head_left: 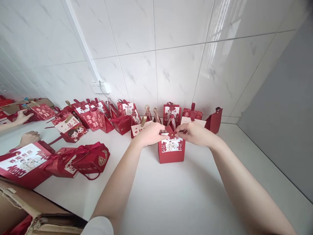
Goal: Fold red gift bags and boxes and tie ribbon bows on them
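A small red gift box (pixel 171 151) with a white picture panel stands upright on the white surface in the middle of the head view. My left hand (pixel 150 133) and my right hand (pixel 195 133) meet at its top. Both pinch the red closure flaps there, fingers pressed together, one hand on each side. The box's base rests on the surface.
Several more red gift boxes (pixel 122 119) stand in a row along the tiled wall. Others lie at the left (pixel 80 160). Another person's hands (pixel 29 137) show at the far left. A torn cardboard carton (pixel 36 218) sits at the bottom left. A wall socket (pixel 100 87) is above the row.
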A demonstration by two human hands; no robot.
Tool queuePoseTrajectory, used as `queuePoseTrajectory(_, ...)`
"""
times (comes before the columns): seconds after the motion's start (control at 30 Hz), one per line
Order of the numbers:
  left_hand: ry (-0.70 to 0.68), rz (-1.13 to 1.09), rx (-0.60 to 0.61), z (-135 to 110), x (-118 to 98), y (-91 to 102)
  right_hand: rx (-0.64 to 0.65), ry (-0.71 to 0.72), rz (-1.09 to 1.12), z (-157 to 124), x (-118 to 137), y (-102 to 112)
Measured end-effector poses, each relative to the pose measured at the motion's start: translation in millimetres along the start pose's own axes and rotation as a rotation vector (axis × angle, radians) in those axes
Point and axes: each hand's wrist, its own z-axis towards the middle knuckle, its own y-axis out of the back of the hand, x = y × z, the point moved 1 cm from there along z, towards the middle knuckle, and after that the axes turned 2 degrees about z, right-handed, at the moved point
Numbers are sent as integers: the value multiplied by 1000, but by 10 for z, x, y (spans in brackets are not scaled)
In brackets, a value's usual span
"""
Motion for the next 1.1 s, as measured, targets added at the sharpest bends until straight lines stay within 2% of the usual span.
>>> queuePoseTrajectory(0.17, 27, -135, 45, 41, -50, 15, -107, 39, 179, -6, 72, 9)
queuePoseTrajectory(0.33, 17, -130, 63, 73, 23, 36, -149, 75, 94, -14, 37, 55)
queuePoseTrajectory(0.43, 10, -212, 77, 75, 64, 29, -134, 87, 80, -21, 13, 76)
queuePoseTrajectory(0.57, 42, -340, -25, 88, 120, -2, -158, 78, 19, -14, -15, 70)
queuePoseTrajectory(0.7, 27, -198, -105, 90, 156, 4, -184, 60, -30, 3, -50, 49)
queuePoseTrajectory(0.87, 9, -11, -75, 60, 150, 66, -146, 74, 11, 7, -41, 42)
queuePoseTrajectory(1.1, 56, 18, -9, 11, 82, 127, -152, 54, 31, 3, -18, 22)
